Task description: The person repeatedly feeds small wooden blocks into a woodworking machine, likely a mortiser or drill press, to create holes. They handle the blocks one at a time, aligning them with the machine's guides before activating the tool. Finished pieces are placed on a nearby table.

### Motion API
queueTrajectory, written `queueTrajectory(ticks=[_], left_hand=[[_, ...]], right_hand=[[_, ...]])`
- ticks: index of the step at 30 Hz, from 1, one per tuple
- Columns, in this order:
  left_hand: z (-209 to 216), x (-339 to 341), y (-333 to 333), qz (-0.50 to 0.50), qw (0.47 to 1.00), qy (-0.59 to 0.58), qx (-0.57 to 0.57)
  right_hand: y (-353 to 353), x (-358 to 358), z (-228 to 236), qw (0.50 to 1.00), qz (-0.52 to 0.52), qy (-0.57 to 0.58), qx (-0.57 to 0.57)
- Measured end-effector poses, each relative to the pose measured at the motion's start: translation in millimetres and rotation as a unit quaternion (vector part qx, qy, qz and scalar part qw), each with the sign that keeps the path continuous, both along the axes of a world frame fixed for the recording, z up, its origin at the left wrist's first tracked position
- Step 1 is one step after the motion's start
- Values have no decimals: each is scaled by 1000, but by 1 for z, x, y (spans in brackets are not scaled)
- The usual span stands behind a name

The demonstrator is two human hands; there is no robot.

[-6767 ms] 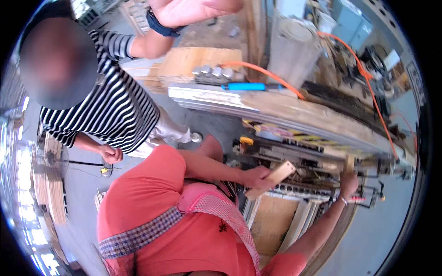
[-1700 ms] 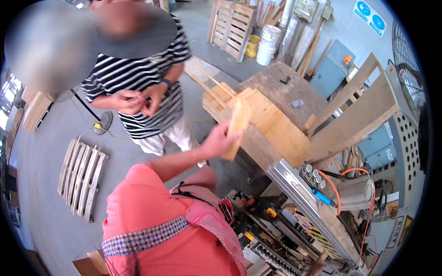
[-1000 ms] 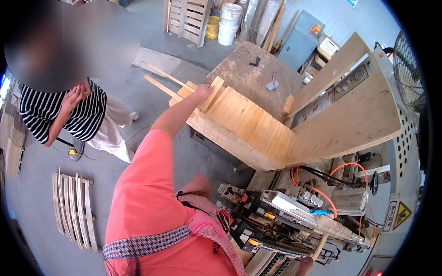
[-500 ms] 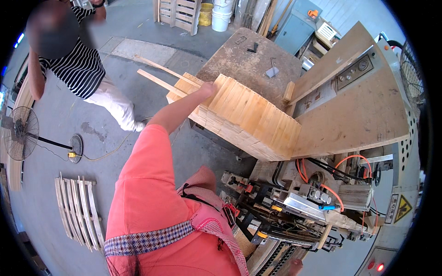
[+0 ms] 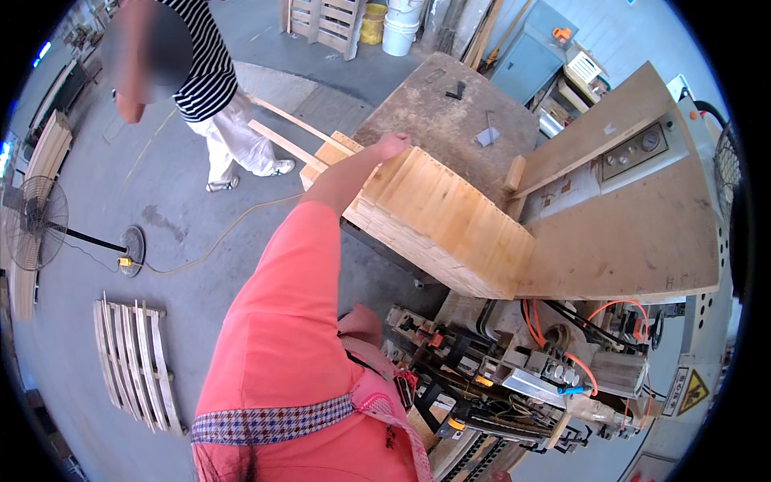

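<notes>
The left arm (image 5: pixel 341 183) is stretched out far in front, with the elbow almost straight. It is covered by a pink sleeve (image 5: pixel 277 321) down to about the elbow. The left hand (image 5: pixel 393 145) is set at the far end of a long row of pale wooden blocks (image 5: pixel 450 213), right on the wood. Its fingers look curled, but it cannot be told if a block is being grasped or only pressed. The right hand cannot be made out, so what is done with it cannot be told.

The blocks are packed tight, side by side, along the near side of one brown bench (image 5: pixel 450 108). They are too many and too close to be counted. Two thin sticks (image 5: pixel 287 145) can be seen poking out past the far end. Two big boards (image 5: pixel 626 229) are stood up on the right, by the near end of the row. On the floor, one flat pallet (image 5: pixel 148 361) and one standing fan (image 5: pixel 36 221) can be seen. Farther back, one yellow bucket (image 5: pixel 373 24) is seen beside white buckets (image 5: pixel 399 36). One other person (image 5: pixel 205 64), dressed in a striped shirt, is seen well apart from the blocks.
</notes>
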State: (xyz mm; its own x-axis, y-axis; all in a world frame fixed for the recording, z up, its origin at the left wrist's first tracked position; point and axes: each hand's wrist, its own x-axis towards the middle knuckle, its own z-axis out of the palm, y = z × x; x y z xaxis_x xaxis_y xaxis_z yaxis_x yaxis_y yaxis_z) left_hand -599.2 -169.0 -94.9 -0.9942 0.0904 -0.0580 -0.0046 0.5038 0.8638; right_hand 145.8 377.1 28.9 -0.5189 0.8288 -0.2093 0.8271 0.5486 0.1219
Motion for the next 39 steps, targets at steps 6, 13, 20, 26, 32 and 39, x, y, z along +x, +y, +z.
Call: queueTrajectory(ticks=[6,13,20,26,32,39], left_hand=[[-15,-5,3,21,999,-9,49],[-12,-6,-2,3,1000,11,19],[-56,22,-2,-17,985,165,38],[-40,-11,-7,8,997,57,53],[-28,-2,-11,48,998,47,-18],[7,66,-20,53,968,138,203]], right_hand=[[-6,-5,-3,1000,0,-13,-11],[-8,-10,-2,1000,6,-13,-17],[-9,-3,4,1000,12,-11,-19],[-6,17,-6,999,21,-21,-15],[-29,22,3,987,48,141,-64],[-26,13,25,996,-23,82,-15]])
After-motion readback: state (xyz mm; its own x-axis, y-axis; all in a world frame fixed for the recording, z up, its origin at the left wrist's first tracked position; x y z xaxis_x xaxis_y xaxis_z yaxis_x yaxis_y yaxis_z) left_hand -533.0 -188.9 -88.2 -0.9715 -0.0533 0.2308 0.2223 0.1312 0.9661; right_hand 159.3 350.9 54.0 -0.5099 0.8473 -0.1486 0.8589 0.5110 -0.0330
